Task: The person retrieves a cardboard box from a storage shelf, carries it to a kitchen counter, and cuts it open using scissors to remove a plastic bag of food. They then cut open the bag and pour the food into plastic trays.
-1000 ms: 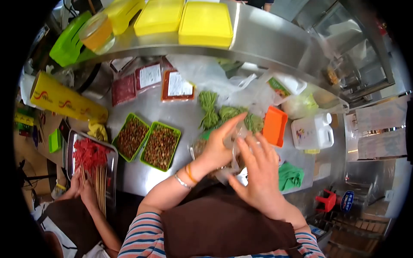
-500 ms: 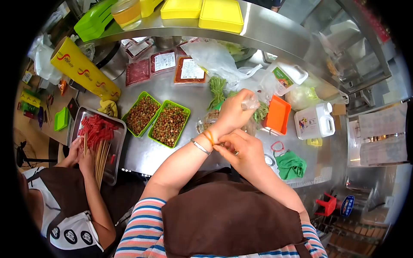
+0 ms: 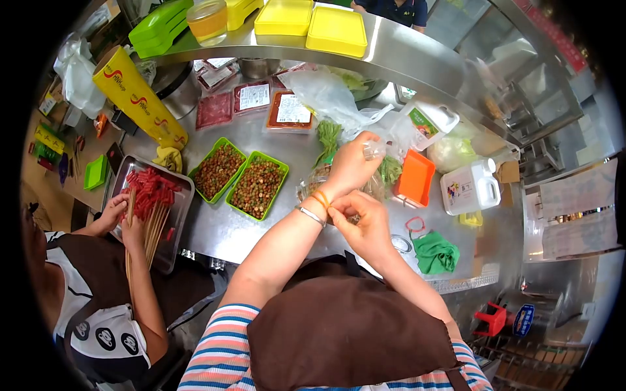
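My left hand point(image 3: 352, 164) is closed around the twisted neck of a clear plastic bag point(image 3: 374, 150), whose end sticks out beside my thumb. The bag's body point(image 3: 305, 187) rests on the steel counter, mostly hidden under my hands; its contents I cannot make out. Orange rubber bands point(image 3: 319, 197) circle my left wrist, just above a silver bracelet point(image 3: 311, 216). With thumb and forefinger, my right hand point(image 3: 365, 218) pinches at the rubber bands. Leafy greens point(image 3: 328, 137) lie behind my left hand.
Two green trays of small brown pieces point(image 3: 257, 188) sit left of my hands. An orange bin point(image 3: 414, 177), white jug point(image 3: 466, 187) and green cloth point(image 3: 435, 253) are at right. On my left, a co-worker's hands point(image 3: 127, 218) hold skewers over a metal tray point(image 3: 171, 244) with red strips.
My right fingers have shifted slightly up against the rubber bands on my left wrist. My left hand keeps its grip on the bag. The view has tilted a little, and a person appears behind the shelf.
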A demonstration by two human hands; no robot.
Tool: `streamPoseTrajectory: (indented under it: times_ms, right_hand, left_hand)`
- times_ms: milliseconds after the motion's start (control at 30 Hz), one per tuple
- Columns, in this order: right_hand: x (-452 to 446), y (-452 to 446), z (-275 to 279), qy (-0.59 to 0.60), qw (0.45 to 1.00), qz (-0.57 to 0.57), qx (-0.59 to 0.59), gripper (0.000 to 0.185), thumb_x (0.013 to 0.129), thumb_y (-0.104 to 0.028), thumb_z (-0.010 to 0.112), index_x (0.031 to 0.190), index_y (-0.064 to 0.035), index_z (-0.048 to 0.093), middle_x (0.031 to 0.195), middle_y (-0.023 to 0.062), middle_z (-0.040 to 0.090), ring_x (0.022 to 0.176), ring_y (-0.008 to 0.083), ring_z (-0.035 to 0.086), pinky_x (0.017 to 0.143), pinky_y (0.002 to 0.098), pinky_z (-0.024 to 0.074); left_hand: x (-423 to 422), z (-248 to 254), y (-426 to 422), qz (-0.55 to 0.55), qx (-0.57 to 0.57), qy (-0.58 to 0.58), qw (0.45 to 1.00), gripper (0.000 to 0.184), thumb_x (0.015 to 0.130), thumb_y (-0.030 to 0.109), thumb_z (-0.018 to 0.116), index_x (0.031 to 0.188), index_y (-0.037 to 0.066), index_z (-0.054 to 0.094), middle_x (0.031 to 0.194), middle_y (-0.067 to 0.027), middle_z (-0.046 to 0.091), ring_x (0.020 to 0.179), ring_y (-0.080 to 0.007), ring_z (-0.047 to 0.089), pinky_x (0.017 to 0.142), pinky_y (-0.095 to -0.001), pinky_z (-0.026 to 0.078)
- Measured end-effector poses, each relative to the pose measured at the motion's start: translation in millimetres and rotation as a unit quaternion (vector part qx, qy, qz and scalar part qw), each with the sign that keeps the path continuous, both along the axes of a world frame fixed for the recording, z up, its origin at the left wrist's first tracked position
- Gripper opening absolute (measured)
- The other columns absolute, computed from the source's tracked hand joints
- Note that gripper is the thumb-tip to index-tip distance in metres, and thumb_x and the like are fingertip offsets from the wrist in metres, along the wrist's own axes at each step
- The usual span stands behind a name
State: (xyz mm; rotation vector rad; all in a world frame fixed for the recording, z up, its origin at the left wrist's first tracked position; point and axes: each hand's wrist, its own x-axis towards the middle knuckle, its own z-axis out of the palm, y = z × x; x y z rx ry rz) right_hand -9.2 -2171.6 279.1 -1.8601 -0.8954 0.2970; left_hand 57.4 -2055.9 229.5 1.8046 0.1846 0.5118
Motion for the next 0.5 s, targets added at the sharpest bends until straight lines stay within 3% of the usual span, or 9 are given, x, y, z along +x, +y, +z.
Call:
streamPoseTrajectory:
  times_ms: [67, 100, 233, 333, 367, 400, 467, 500]
  right_hand:
    - [2.9, -1.2, -3.9, 0.252, 0.960, -0.030, 0.116, 0.004, 0.081, -0.002, 0.067, 0.084, -0.0004, 0.064, 0.078, -0.0013, 0.061, 0.065, 0.0080, 0.057, 0.059, 0.0228, 0.0463]
    - [8.2, -6.4, -2.9, 0.375, 0.916, -0.018, 0.138, 0.011, 0.085, -0.012, 0.063, 0.091, -0.0032, 0.061, 0.076, 0.0001, 0.058, 0.069, 0.0110, 0.056, 0.073, 0.0248, 0.0454]
    - [1.5, -8.5, -4.0, 0.448, 0.867, 0.005, 0.218, 0.015, 0.089, -0.019, 0.055, 0.093, -0.0045, 0.058, 0.073, 0.0006, 0.057, 0.073, 0.0144, 0.056, 0.088, 0.0304, 0.0403]
    - [15.5, -26.9, -0.5, 0.513, 0.802, 0.166, 0.257, 0.022, 0.089, -0.025, 0.051, 0.093, -0.0036, 0.053, 0.061, -0.0018, 0.044, 0.061, 0.0123, 0.047, 0.095, 0.0363, 0.0363]
    - [21.4, -36.6, 8.1, 0.510, 0.811, 0.175, 0.224, 0.026, 0.088, -0.026, 0.053, 0.095, -0.0014, 0.051, 0.057, -0.0050, 0.036, 0.051, 0.0086, 0.037, 0.087, 0.0356, 0.0419]
    - [25.9, -42.2, 19.2, 0.476, 0.831, 0.138, 0.254, 0.035, 0.088, -0.028, 0.055, 0.104, 0.0027, 0.052, 0.055, -0.0073, 0.032, 0.047, 0.0053, 0.030, 0.066, 0.0272, 0.0435]
    - [53.0, -46.0, 45.0, 0.490, 0.798, 0.124, 0.329, 0.039, 0.090, -0.025, 0.055, 0.114, 0.0058, 0.051, 0.056, -0.0080, 0.030, 0.047, 0.0034, 0.027, 0.049, 0.0215, 0.0318]
    - [63.5, -41.8, 49.4, 0.485, 0.800, 0.122, 0.333, 0.039, 0.090, -0.025, 0.055, 0.114, 0.0058, 0.051, 0.056, -0.0080, 0.030, 0.047, 0.0034, 0.027, 0.049, 0.0215, 0.0318]
  left_hand:
    - [-2.2, 4.4, -0.3, -0.001, 0.000, 0.011, 1.000, 0.030, 0.080, 0.024, 0.066, 0.104, 0.007, 0.059, 0.090, -0.0160, 0.067, 0.084, -0.0362, 0.063, 0.070, -0.0407, 0.050]
    - [-1.5, 4.9, -0.5, -0.002, -0.004, 0.023, 1.000, 0.030, 0.080, 0.024, 0.066, 0.103, 0.007, 0.059, 0.091, -0.0158, 0.067, 0.085, -0.0362, 0.063, 0.070, -0.0404, 0.050]
    - [-1.5, 1.5, 1.8, -0.012, -0.011, -0.021, 1.000, 0.030, 0.080, 0.023, 0.067, 0.104, 0.007, 0.059, 0.093, -0.0159, 0.067, 0.086, -0.0359, 0.064, 0.070, -0.0402, 0.050]
    - [-4.5, 6.4, 1.8, -0.019, 0.029, -0.024, 0.999, 0.031, 0.080, 0.023, 0.067, 0.104, 0.007, 0.059, 0.093, -0.0155, 0.067, 0.087, -0.0352, 0.064, 0.070, -0.0396, 0.051]
    - [-5.4, 3.5, 0.5, -0.014, 0.025, -0.057, 0.998, 0.031, 0.080, 0.023, 0.067, 0.105, 0.007, 0.059, 0.092, -0.0156, 0.067, 0.086, -0.0352, 0.064, 0.070, -0.0396, 0.051]
    - [-5.3, -0.6, -0.5, -0.007, 0.019, -0.089, 0.996, 0.030, 0.080, 0.023, 0.066, 0.105, 0.007, 0.059, 0.092, -0.0156, 0.067, 0.086, -0.0352, 0.064, 0.070, -0.0396, 0.051]
    - [-8.0, 4.4, 0.2, 0.017, 0.046, -0.138, 0.989, 0.030, 0.079, 0.023, 0.067, 0.104, 0.008, 0.060, 0.089, -0.0158, 0.066, 0.085, -0.0355, 0.064, 0.071, -0.0401, 0.051]
    - [-14.2, 19.6, 4.3, -0.061, 0.050, -0.024, 0.997, 0.029, 0.080, 0.022, 0.067, 0.105, 0.008, 0.061, 0.091, -0.0159, 0.066, 0.085, -0.0325, 0.064, 0.073, -0.0374, 0.051]
